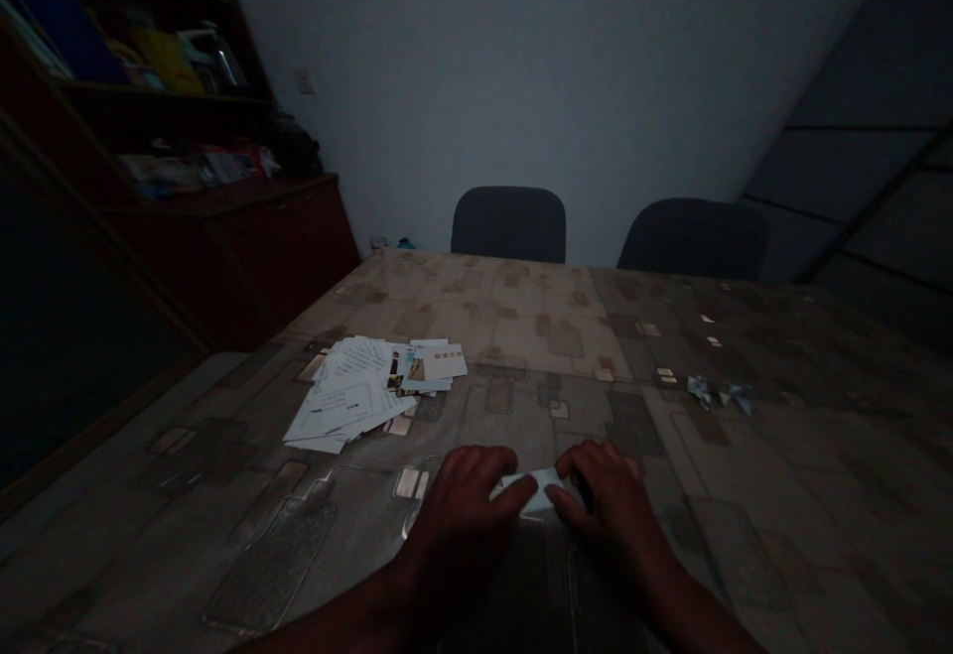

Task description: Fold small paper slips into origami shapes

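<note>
White paper (540, 499), six o'clock on the table (466, 428): left hand (469, 497) and right hand (612, 495) pinch it in a thumb-and-finger grip. Printed sheets (346, 398) lie at its ten o'clock, pale scraps (700, 391) at two.

The slip (537, 504) and sheets (346, 391) look like matt paper, the table covering (521, 322) partly glossy.

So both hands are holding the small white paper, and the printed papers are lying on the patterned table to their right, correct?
Not quite: the head view shows the printed papers lying on the patterned table to the left, not the right, of the left hand and right hand, which do both hold the small white paper.
</note>
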Tool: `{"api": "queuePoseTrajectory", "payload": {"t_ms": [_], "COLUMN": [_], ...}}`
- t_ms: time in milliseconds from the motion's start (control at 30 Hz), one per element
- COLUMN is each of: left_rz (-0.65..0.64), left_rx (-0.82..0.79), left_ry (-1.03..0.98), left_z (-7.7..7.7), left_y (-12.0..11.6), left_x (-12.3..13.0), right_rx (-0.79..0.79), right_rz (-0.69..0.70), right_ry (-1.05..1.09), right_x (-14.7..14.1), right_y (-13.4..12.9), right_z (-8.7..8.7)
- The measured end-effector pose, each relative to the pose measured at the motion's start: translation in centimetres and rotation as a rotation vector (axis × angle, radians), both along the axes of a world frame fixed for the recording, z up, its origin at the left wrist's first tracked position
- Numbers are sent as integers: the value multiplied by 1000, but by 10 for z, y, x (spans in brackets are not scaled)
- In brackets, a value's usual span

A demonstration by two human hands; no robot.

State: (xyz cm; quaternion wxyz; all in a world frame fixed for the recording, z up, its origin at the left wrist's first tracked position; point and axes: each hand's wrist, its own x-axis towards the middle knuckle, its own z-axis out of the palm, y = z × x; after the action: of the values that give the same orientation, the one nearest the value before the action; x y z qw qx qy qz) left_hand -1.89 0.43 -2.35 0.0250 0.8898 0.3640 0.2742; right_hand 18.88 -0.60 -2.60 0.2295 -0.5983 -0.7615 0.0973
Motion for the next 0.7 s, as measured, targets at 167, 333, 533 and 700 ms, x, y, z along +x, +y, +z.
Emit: {"api": "queuePoseTrajectory", "payload": {"t_ms": [167, 333, 533, 700], "left_rz": [-111, -108, -142, -35], "left_rx": [68, 10, -26, -287], "left_ry": [1, 33, 58, 19], "left_z": [-6, -3, 4, 5], "left_y": [-1, -2, -2, -6], "left_x": [-1, -6, -8, -16], "right_rx": [-16, 8, 13, -22], "right_rz": [-23, 1, -23, -98], "right_ry": [1, 23, 23, 66], "right_x": [0, 3, 2, 10], "right_y": [0, -1, -2, -3], "right_z": [-1, -8, -16, -12]}}
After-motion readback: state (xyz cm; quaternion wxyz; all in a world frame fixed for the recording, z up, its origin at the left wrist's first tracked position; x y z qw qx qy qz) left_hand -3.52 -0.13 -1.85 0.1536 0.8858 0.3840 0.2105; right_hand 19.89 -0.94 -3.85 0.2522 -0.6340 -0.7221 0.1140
